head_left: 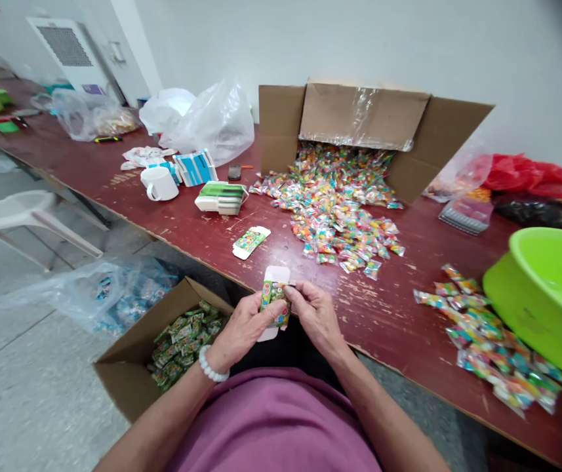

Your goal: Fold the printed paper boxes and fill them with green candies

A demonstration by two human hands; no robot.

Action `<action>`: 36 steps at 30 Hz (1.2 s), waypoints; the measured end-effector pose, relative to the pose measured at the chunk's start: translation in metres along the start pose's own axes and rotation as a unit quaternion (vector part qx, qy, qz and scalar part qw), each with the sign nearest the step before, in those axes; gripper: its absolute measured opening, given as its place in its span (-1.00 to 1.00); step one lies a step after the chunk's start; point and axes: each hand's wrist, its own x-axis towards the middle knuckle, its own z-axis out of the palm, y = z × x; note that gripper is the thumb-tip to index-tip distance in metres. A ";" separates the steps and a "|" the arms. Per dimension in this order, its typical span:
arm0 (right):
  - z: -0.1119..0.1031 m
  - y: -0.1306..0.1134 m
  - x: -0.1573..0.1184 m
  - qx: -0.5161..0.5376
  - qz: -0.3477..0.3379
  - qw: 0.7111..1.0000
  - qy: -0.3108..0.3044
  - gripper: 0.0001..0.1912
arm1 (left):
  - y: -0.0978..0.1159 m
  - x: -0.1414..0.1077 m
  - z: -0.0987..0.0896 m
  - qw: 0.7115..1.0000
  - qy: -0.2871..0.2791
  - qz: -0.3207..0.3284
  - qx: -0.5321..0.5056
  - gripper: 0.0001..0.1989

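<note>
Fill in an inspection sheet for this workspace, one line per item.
Surface: red table, paint scuffed.
Job's things: printed carton, upper flap open; another carton lying on the table; wrapped packets spread before an open cardboard box.
Clutter: white mug, clear plastic bag, lime-green basin.
Hands: left hand holds the printed carton; right hand has its fingers at the carton's upper side, grip unclear.
Cables: nothing seen.
Surroundings: white stool, grey floor, pale wall.

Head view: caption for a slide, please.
Left hand holds a small printed carton, right hand at its edge; colourful packets spill from a cardboard box onto a red table.
</note>
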 end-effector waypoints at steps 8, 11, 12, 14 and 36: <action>0.012 0.005 -0.004 0.077 0.018 0.997 0.016 -0.53 | -0.003 0.001 0.005 0.993 0.104 0.026 -0.058 -0.34; 0.014 0.006 -0.006 0.072 -0.016 0.996 0.049 -0.64 | -0.006 0.000 0.008 0.991 0.120 0.056 -0.019 -0.21; 0.013 0.006 -0.006 0.069 -0.023 0.996 0.049 -0.65 | -0.007 0.000 0.008 0.990 0.125 0.071 0.001 -0.18; 0.010 0.007 -0.005 0.064 -0.023 0.997 0.032 -0.62 | -0.008 -0.001 0.008 0.986 0.132 0.096 0.033 -0.17; -0.008 0.006 -0.007 0.168 0.033 0.985 0.003 -0.61 | 0.002 0.000 0.005 0.996 0.042 0.026 -0.069 -0.61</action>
